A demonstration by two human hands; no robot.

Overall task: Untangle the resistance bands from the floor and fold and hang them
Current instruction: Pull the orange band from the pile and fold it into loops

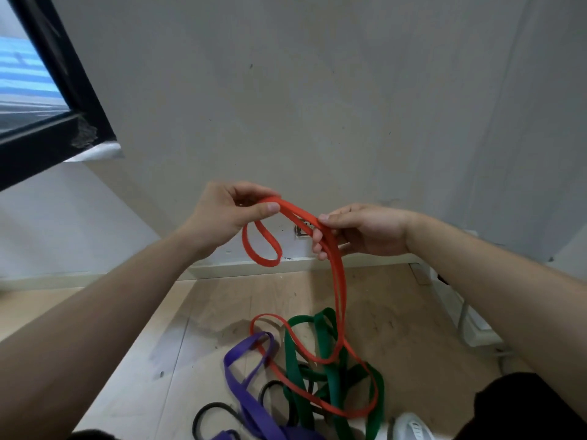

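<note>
Red band [295,212] pinched by left hand [219,214], right hand [365,230], three more floor bands, green [290,360], purple [247,398], black [213,405]

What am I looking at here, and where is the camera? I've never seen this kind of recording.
There is no machine: a person works with bare hands, and the one picture comes from a wide-angle camera worn on their head, looking forward and down, so both forearms reach in from below. The left hand pinches a red band near one end, a small loop hanging beneath; the right hand grips its two strands further along. The rest of the red band drops to the wooden floor and lies across a green band. A purple band and a thin black band lie beside them.
</note>
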